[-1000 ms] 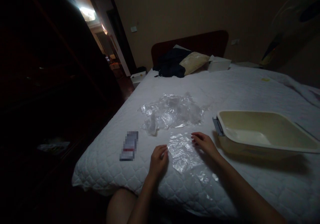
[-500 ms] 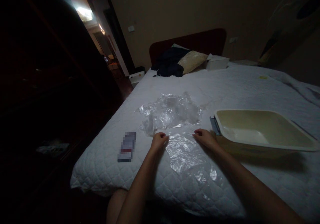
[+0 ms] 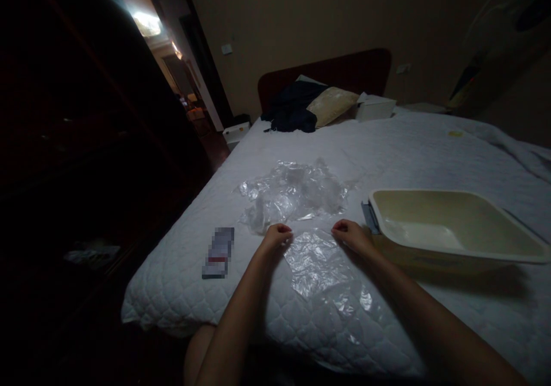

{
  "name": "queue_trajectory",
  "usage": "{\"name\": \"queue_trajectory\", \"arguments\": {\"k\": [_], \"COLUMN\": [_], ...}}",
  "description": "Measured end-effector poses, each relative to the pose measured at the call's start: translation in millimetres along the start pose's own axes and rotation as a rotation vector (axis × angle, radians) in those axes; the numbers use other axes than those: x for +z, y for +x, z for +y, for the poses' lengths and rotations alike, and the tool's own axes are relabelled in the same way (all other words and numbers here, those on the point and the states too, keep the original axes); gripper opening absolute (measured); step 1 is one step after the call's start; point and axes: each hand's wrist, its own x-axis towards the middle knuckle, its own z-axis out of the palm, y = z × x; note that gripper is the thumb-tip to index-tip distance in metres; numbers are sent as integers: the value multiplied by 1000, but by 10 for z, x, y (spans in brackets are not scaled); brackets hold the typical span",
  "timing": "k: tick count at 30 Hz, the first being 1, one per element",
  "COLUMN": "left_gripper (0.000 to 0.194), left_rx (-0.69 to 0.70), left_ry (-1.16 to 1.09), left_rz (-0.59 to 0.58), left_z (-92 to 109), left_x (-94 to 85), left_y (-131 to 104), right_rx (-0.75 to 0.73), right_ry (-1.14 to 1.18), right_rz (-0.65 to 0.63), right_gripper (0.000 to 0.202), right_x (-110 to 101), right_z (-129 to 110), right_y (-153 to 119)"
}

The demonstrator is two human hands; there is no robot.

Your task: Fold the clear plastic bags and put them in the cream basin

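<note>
A clear plastic bag [image 3: 321,268], crinkled and see-through, lies spread on the white quilted bed near its front edge. My left hand [image 3: 275,239] pinches the bag's far left corner between thumb and fingers. At the far right corner, my right hand [image 3: 349,235] pinches the same edge, so that it is stretched between the two hands. Just beyond them rests a loose heap of crumpled clear plastic bags [image 3: 297,190], apart from the one I hold.
A cream plastic tub [image 3: 430,225] stands to the right, close to my right forearm. On the left lies a blurred-out phone-like object [image 3: 218,254]. Dark clothing [image 3: 293,107], a beige pillow [image 3: 331,105] and a white box [image 3: 375,109] sit by the headboard [image 3: 336,67].
My left hand has shifted very slightly to the right and up, still at the bag's edge. The right hand and the heap stay nearly the same.
</note>
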Motion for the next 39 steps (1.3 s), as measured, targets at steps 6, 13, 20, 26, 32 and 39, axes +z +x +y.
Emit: {"name": "queue_trajectory", "arguments": {"k": [6, 13, 20, 26, 32, 39], "left_gripper": [19, 22, 22, 22, 18, 12], "left_rx": [21, 29, 81, 115, 205, 463], "left_ry": [-36, -125, -142, -127, -1, 437], "left_rz": [-23, -28, -30, -29, -62, -12], "left_z": [14, -40, -56, -59, -18, -15], "left_x": [-7, 8, -30, -47, -106, -156], "left_y": [-30, -115, -115, -135, -233, -533], "right_rx": [51, 143, 94, 84, -8, -249], "right_ry": [40, 106, 173, 340, 330, 26], "right_rz": [68, -46, -27, -32, -51, -152], "right_gripper": [29, 21, 12, 19, 21, 15], "right_x": [31, 62, 48, 45, 7, -114], "right_z": [93, 163, 116, -32, -84, -104], "right_y": [-7, 38, 27, -65, -179, -398]}}
